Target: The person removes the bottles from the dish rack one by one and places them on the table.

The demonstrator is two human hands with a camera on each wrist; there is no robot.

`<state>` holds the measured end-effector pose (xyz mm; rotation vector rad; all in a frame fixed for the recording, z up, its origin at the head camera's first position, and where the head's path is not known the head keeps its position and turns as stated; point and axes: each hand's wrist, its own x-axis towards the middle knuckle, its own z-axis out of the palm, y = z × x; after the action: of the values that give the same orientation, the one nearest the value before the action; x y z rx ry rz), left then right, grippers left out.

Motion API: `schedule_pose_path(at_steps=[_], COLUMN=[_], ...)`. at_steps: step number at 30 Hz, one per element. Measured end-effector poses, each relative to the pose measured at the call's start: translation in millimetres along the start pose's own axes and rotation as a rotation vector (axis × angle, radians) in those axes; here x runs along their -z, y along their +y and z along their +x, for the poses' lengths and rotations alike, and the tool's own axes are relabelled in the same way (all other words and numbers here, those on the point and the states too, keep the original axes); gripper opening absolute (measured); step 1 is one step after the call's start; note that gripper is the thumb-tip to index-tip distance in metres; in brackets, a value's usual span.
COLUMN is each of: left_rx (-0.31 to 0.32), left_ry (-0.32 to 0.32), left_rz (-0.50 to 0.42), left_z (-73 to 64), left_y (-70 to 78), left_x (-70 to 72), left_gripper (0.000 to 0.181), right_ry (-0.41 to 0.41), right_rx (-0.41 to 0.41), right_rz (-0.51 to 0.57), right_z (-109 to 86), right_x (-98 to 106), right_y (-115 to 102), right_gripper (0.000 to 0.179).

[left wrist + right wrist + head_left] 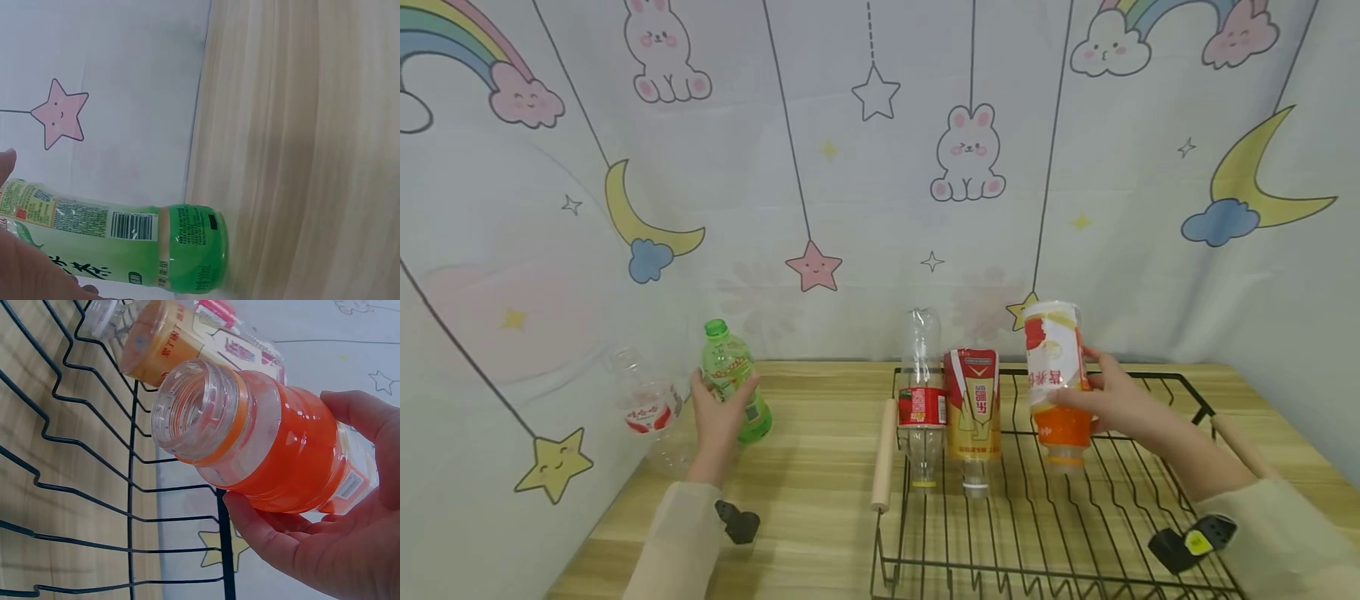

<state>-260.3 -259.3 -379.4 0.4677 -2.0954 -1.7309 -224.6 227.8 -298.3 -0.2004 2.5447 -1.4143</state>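
Observation:
My left hand grips an uncapped green plastic bottle at the left of the table, thumb and fingers on either side. It stands mouth up, leaning a little; in the left wrist view its base is close to the wood. My right hand holds an empty orange-and-white bottle mouth down over the black wire rack. The right wrist view shows its uncapped clear neck above the wires. Left of it in the rack, a red-labelled clear bottle and a red-and-yellow bottle stand mouth down.
Beside the left hand, a clear bottle with a red-and-white label stands near the curtain. The rack has a wooden handle on its left side and another handle on its right. Beneath is a wood-grain table.

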Motion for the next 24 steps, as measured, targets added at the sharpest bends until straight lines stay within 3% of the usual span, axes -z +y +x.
schedule_pose_path(at_steps=[9,18,24], left_rx=[-0.041,-0.028,-0.067], left_ry=[0.001,0.024,0.037], left_rz=[0.038,0.036,0.076], left_z=[-6.2,-8.2,-9.8], left_y=[16.5,23.0,28.6], left_x=[1.9,4.1,5.7], left_gripper=[0.107,0.106,0.108], right_ry=[-0.008,-0.021,-0.026], right_rx=[0.019,0.042,0.036], right_rz=[-0.054,-0.05,-0.061], right_z=[-4.6,-7.9,-9.7], right_x=[5.2,4.9,4.2], right_y=[-9.3,-14.7,-17.9], right_gripper=[0.104,0.102,0.102])
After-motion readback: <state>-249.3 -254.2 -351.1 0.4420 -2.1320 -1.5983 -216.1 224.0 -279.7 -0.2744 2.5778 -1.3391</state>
